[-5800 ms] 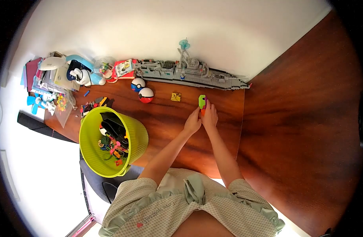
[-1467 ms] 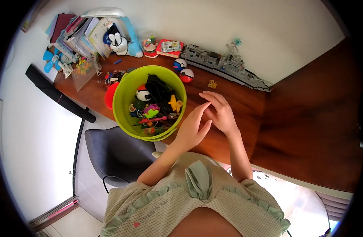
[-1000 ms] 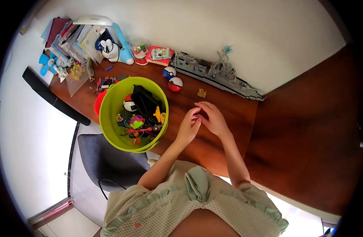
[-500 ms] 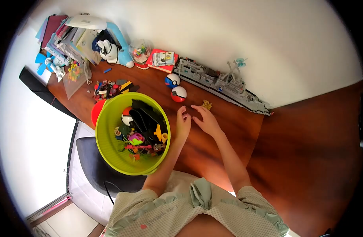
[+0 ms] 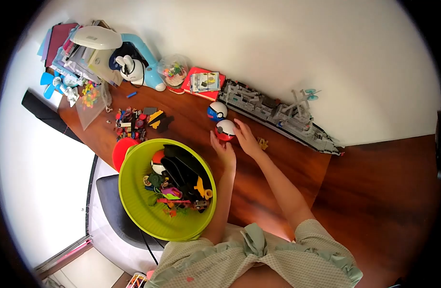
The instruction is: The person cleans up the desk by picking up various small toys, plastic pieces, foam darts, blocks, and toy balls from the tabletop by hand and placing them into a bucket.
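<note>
My left hand (image 5: 224,151) is at the near side of a red and white ball (image 5: 225,130), its fingers apart. My right hand (image 5: 247,138) reaches to the ball's right side, fingers spread, with the fingertips at or very near its surface. Just behind it sits a blue and white ball (image 5: 217,111). A small yellow piece (image 5: 262,143) lies right beside my right hand. To the left of my left forearm stands a lime green bucket (image 5: 129,192) holding a black item, another red and white ball and several small toys.
A grey brick-built ship (image 5: 278,116) runs along the wall. Red books with cards (image 5: 204,82), a clear dome (image 5: 173,71), a blue and white lamp (image 5: 143,53) and papers line the back left. Loose bricks (image 5: 130,125) and a red round thing (image 5: 123,152) are near the bucket, a chair below.
Both hands have moved from the middle of the desk to the red and white ball. Earlier they held a green and purple toy; a similar one now lies in the bucket. The view has shifted.
</note>
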